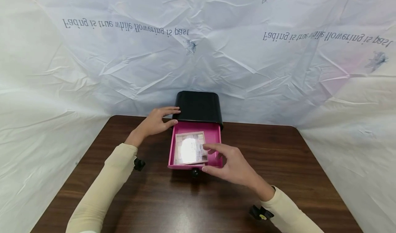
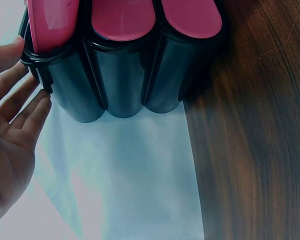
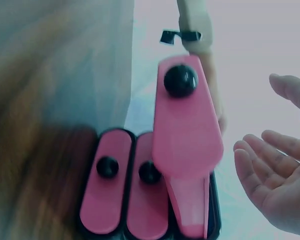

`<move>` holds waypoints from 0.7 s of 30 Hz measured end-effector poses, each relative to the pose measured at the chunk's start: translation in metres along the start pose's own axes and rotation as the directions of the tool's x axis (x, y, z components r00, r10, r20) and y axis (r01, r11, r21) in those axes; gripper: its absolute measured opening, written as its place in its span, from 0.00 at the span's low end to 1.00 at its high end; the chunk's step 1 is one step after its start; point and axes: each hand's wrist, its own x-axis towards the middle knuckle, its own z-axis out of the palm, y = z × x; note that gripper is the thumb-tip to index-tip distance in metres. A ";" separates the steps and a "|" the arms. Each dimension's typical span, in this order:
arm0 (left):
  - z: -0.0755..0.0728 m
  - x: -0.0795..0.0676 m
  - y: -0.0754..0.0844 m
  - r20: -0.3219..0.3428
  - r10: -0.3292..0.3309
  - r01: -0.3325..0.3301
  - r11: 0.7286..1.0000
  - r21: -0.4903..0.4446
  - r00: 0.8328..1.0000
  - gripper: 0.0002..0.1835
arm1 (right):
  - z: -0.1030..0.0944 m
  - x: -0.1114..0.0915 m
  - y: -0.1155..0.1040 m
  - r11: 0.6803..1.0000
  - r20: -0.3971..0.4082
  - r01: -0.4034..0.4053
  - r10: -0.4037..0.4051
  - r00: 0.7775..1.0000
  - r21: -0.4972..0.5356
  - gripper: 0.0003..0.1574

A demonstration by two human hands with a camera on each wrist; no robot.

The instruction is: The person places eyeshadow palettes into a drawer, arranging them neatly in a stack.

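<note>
A black cabinet (image 1: 199, 106) with rounded drawers stands on the table, its top pink drawer (image 1: 213, 131) pulled out. Inside that drawer lies a flat, clear-topped case (image 1: 190, 148) divided into small squares, glare covering its middle. My left hand (image 1: 157, 121) rests its fingertips against the cabinet's left side, near the drawer opening; the left wrist view shows these fingers extended along the black edge. Over the drawer's front right corner hovers my right hand (image 1: 230, 162), fingers spread and slightly bent near the case. Nothing shows between its fingers in the right wrist view.
Two lower pink drawers (image 3: 105, 192) with black knobs are closed. A round black knob (image 1: 195, 173) sticks out from the pulled-out drawer's front. Dark wood tabletop (image 1: 148, 198) surrounds the cabinet, and a white printed sheet (image 1: 139, 64) hangs close behind it.
</note>
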 end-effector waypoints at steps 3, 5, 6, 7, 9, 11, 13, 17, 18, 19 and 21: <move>0.000 0.000 0.000 -0.001 0.000 0.000 1.000 -0.001 1.000 0.26 | 0.008 -0.007 -0.005 0.999 -0.008 -0.001 0.002 1.000 0.049 0.36; 0.000 -0.001 0.000 0.000 0.000 0.000 1.000 -0.002 1.000 0.26 | 0.014 -0.012 -0.007 0.997 -0.020 -0.001 0.003 1.000 0.083 0.34; 0.000 -0.001 0.000 0.001 0.000 0.000 1.000 -0.003 1.000 0.26 | 0.017 -0.015 -0.008 0.995 -0.026 -0.001 0.003 1.000 0.097 0.33; 0.000 -0.001 -0.001 0.002 0.000 0.000 1.000 -0.005 1.000 0.26 | 0.021 -0.017 -0.009 0.993 -0.031 0.001 0.002 1.000 0.116 0.32; 0.000 -0.001 -0.001 0.002 -0.001 0.001 1.000 -0.006 1.000 0.26 | 0.027 -0.021 -0.011 0.989 -0.040 0.005 0.001 0.999 0.151 0.30; 0.000 -0.001 -0.001 0.001 -0.001 0.001 1.000 -0.006 1.000 0.26 | 0.033 -0.025 -0.012 0.982 -0.042 0.000 0.008 0.999 0.190 0.27; 0.000 -0.001 -0.001 0.000 0.002 -0.002 1.000 -0.006 1.000 0.26 | 0.038 -0.029 -0.012 0.973 -0.038 -0.027 0.036 0.999 0.228 0.25; 0.000 -0.001 -0.001 0.000 0.009 -0.009 1.000 -0.005 1.000 0.26 | 0.047 -0.037 -0.012 0.959 -0.029 -0.120 0.132 0.991 0.257 0.23; 0.000 -0.001 -0.002 0.000 0.009 -0.009 1.000 -0.004 1.000 0.26 | 0.049 -0.038 -0.012 0.955 -0.031 -0.143 0.156 0.987 0.259 0.22; 0.000 -0.001 -0.002 0.000 0.009 -0.009 1.000 -0.005 1.000 0.26 | 0.051 -0.039 -0.012 0.953 -0.035 -0.164 0.179 0.983 0.255 0.22; 0.001 -0.001 -0.002 0.002 0.008 -0.008 1.000 -0.006 1.000 0.27 | 0.055 -0.042 -0.011 0.944 -0.044 -0.207 0.225 0.973 0.256 0.22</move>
